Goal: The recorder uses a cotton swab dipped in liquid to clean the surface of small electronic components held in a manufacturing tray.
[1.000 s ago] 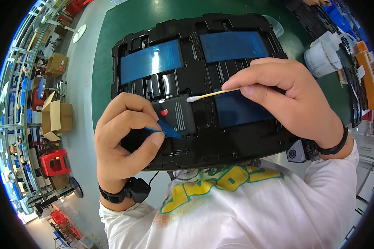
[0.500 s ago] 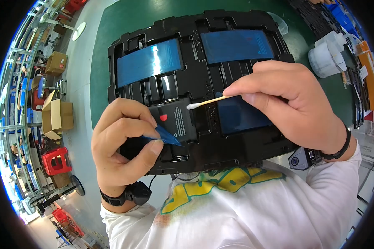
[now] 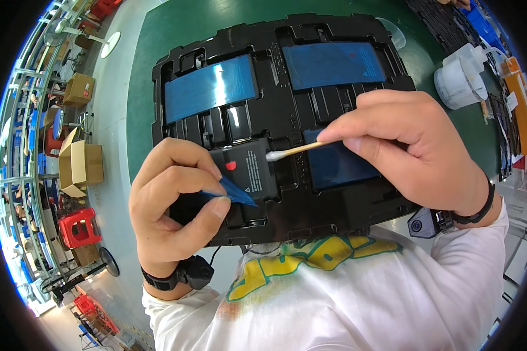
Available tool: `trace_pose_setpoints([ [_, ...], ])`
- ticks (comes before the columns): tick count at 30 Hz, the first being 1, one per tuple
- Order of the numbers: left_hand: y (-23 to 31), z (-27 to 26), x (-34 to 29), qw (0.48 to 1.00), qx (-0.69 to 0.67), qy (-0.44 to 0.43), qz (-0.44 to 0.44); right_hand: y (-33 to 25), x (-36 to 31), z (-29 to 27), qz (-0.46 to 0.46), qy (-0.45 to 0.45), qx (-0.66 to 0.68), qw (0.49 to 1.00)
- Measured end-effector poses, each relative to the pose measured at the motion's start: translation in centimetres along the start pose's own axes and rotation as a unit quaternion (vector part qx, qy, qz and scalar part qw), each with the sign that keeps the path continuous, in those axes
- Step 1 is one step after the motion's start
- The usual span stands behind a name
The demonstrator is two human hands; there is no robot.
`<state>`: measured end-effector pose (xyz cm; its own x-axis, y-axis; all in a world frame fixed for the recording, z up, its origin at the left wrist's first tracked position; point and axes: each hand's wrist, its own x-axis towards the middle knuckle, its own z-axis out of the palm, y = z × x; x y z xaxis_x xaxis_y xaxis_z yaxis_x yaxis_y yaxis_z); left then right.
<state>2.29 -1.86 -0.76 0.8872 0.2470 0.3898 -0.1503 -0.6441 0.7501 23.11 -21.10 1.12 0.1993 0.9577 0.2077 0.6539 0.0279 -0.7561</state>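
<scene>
My left hand (image 3: pixel 178 199) pinches a thin blue film (image 3: pixel 238 194) between thumb and forefinger. The film is lifted off a flat black battery pack (image 3: pixel 246 167) with white print and a red mark, whose left part my hand hides. In my right hand (image 3: pixel 407 146) is a cotton swab (image 3: pixel 298 148), held between thumb and fingers. Its white tip is at the pack's right edge; I cannot tell if it touches. The pack sits in a recess of a black plastic tray (image 3: pixel 322 207).
Other recesses hold packs covered in blue film: one far left (image 3: pixel 193 93), one far right (image 3: pixel 334 65), one under my right hand (image 3: pixel 339 164). A white plastic bottle (image 3: pixel 459 82) stands right on the green table (image 3: pixel 222 17). Cardboard boxes (image 3: pixel 85 161) lie beyond the table's left edge.
My right hand has shifted the swab slightly right and down, bringing its tip from over the pack's top to its right edge. The left hand and film have stayed still.
</scene>
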Motion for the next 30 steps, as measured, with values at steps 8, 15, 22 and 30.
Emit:
trace_pose_setpoints([
  [8, 0.1, 0.1, -0.1, 1.000, -0.001, 0.002, -0.014, 0.1, 0.0, 0.2, 0.015, 0.001, 0.012, 1.000],
  [15, -0.1, 0.0, 0.0, 1.000, -0.004, 0.001, -0.001, -0.4, -0.1, -0.7, 0.033, -0.047, 0.039, 0.998],
  [22, 0.1, 0.0, 0.0, 1.000, -0.013, 0.003, -0.007, -0.1, -0.1, -1.4, 0.110, 0.035, 0.188, 0.975],
  [30, 0.3, 0.1, 0.0, 1.000, -0.022, 0.007, -0.018, 4.6, -0.3, -7.4, 0.126, 0.097, 0.302, 0.940],
])
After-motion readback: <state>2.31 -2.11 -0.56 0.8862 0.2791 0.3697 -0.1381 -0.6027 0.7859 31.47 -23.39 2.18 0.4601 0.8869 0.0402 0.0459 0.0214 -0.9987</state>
